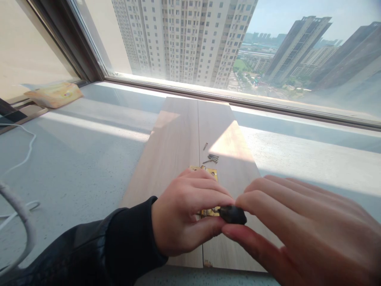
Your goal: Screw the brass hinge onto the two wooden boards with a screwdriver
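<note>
A brass-coloured hinge (211, 212) lies across the seam of two pale wooden boards (175, 127). My left hand (190, 210) is over the hinge and covers most of it, its thumb and forefinger closed at the front of a short black screwdriver handle (233, 215). My right hand (294, 222) pinches the back end of that handle between thumb and forefinger. The screwdriver's tip and whatever it touches are hidden or too small to make out. Several loose screws (213, 158) rest on the right board beyond the hinge, with a single screw (205, 146) farther off.
The boards lie on a pale speckled sill (98, 159) below a large window (190, 43). A yellowish soft pack (55, 95) sits at the far left. White cable (29, 149) and a thicker grey cord (25, 222) run along the left edge.
</note>
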The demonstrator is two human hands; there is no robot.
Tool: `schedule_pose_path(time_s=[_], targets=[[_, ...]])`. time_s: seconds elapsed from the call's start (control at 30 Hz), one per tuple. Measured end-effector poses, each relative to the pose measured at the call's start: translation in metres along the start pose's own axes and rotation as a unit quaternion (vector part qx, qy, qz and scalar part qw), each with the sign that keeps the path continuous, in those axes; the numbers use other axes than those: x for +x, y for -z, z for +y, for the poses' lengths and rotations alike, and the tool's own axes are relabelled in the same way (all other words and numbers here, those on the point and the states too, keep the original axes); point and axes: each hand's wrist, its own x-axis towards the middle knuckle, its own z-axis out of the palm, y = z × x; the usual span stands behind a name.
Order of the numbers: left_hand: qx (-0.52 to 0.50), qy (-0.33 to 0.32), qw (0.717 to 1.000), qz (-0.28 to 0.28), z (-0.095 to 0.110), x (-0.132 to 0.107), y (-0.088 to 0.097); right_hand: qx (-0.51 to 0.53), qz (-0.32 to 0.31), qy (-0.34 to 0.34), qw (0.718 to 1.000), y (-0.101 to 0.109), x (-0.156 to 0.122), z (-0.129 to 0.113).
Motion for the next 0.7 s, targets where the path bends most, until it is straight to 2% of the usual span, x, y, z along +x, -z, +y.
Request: schedule_pose_path(time_s=[0.13,0.27,0.33,0.4,0.47,0.5,0.6,0.7], targets=[[0.058,0.0,0.997,0.051,0.001,-0.003,-0.008,-0.086,0.042,-0.04,0.995,-0.001,0.001,-0.001],[0.059,0.023,0.995,0.071,0.0,-0.001,-0.008,-0.079,0.02,-0.02,0.997,-0.006,0.001,-0.005],[0.014,0.014,0.999,0.041,-0.001,0.002,-0.004,-0.069,0.0,-0.012,0.998,-0.006,-0.003,-0.004],[-0.04,0.001,0.999,-0.016,-0.002,0.005,0.001,-0.069,-0.012,-0.001,0.998,-0.004,-0.011,-0.002],[-0.071,0.006,0.995,-0.066,-0.003,0.007,0.005,-0.089,-0.006,0.024,0.996,-0.001,-0.018,0.001],[-0.078,0.011,0.994,-0.075,-0.003,0.008,0.005,-0.094,0.003,0.039,0.995,0.0,-0.02,0.002],[-0.086,0.022,0.995,-0.035,-0.007,0.007,0.003,-0.051,0.017,0.067,0.996,0.001,-0.017,0.004],[-0.082,0.013,0.996,0.024,-0.009,0.004,-0.003,-0.017,-0.031,0.021,0.999,0.001,-0.008,0.006]])
